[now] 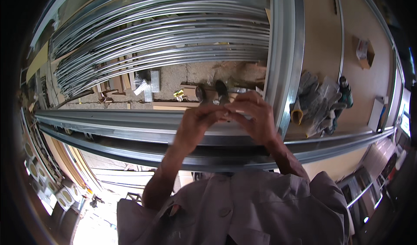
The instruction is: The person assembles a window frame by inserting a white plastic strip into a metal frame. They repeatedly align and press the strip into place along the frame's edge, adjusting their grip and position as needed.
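My left hand (195,124) and my right hand (255,116) meet at the fingertips over a long grey metal profile (126,124). The fingers of both hands are pinched together. Whatever is between them is too small or too hidden to make out. Beneath the hands, the profile runs sideways across the view. Close to the right hand, another metal profile (284,49) runs away toward the far side.
Beyond the profile lie many thin metal strips (173,36). To the right, a board (321,36) carries grey work gloves and clear plastic (319,101), a power drill (345,90) and an open cardboard box (365,53). Scraps lie on the floor (173,73).
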{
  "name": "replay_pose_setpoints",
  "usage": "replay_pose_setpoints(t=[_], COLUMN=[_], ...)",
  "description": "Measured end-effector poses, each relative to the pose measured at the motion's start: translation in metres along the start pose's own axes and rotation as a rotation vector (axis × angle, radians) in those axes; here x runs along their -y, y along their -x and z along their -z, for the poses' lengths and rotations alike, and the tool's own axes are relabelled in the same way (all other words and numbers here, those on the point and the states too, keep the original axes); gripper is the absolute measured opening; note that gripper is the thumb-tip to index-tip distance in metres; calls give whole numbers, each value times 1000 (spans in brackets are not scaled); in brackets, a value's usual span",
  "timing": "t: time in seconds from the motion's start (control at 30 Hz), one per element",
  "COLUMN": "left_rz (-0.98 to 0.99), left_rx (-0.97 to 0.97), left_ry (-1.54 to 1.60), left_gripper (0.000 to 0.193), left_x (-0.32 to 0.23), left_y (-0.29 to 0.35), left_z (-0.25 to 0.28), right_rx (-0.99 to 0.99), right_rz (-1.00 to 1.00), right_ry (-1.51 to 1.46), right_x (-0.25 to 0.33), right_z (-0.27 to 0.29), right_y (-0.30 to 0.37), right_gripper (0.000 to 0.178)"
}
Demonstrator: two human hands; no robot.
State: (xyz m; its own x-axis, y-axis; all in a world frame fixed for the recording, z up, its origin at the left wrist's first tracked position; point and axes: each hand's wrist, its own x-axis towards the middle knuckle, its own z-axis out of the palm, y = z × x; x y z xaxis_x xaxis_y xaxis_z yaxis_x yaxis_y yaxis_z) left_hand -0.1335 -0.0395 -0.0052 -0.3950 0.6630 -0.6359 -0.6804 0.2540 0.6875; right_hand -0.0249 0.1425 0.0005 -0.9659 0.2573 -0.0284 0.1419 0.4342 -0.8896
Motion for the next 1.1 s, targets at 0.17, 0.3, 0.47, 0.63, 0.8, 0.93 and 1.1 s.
replay_pose_setpoints(t=[0.17, 0.3, 0.47, 0.63, 0.8, 0.93, 1.1], left_rz=[117, 96, 58, 95, 3, 64, 17], left_rx=[247, 380, 505, 466, 463, 422, 414], left_ry=[-273, -516, -799, -756, -906, -880, -926], left_gripper=[17, 19, 13, 12, 13, 14, 16], left_x=[-7, 6, 14, 20, 17, 16, 18], left_y=[-47, -73, -74, -68, -69, -64, -64], left_z=[16, 30, 28, 25, 17, 11, 8], right_rx=[12, -163, -307, -333, -352, -380, -412], right_rz=[-209, -308, -411, -355, -323, -293, -267], right_ry=[-63, 47, 127, 126, 62, 19, -4], right_x=[-17, -19, -10, -19, -26, -31, -33], right_z=[-5, 12, 28, 20, 22, 21, 19], right_y=[4, 21, 54, 70, 73, 76, 78], right_gripper=[23, 21, 21, 25, 28, 31, 33])
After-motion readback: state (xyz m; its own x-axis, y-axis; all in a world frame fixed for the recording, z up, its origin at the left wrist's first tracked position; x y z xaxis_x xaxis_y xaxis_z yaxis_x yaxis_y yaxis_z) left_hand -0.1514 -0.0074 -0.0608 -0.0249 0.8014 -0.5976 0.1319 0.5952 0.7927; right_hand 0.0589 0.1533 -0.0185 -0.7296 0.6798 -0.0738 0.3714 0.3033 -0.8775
